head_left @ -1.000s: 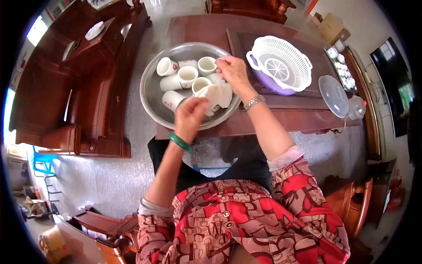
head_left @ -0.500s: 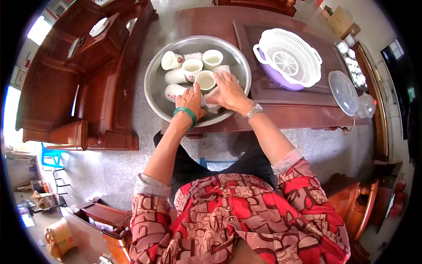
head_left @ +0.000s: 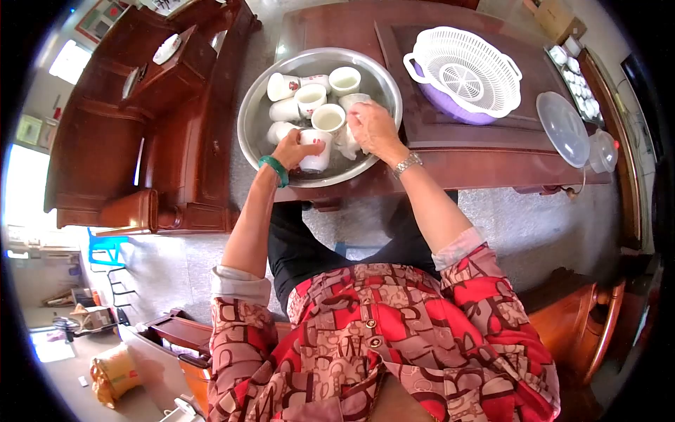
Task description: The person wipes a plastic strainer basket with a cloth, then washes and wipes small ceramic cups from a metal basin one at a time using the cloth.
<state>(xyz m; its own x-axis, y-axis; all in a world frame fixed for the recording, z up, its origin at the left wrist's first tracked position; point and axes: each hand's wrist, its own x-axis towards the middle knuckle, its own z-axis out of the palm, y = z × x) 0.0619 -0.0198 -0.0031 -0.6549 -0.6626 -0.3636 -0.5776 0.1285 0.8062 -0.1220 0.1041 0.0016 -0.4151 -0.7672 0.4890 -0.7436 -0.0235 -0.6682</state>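
One printed white cup (head_left: 318,153) is now grasped in the left hand (head_left: 290,150), near the front rim of the steel basin (head_left: 256,116); half a second earlier, this hand reached down among the cups. The right hand (head_left: 374,129), previously spread, is now closed on a white cloth (head_left: 345,144). The basin occupies the front left corner of the worktop (head_left: 330,28).

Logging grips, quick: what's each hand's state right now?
Left hand: closed, holding a white cup.
Right hand: closed, holding a white cloth.
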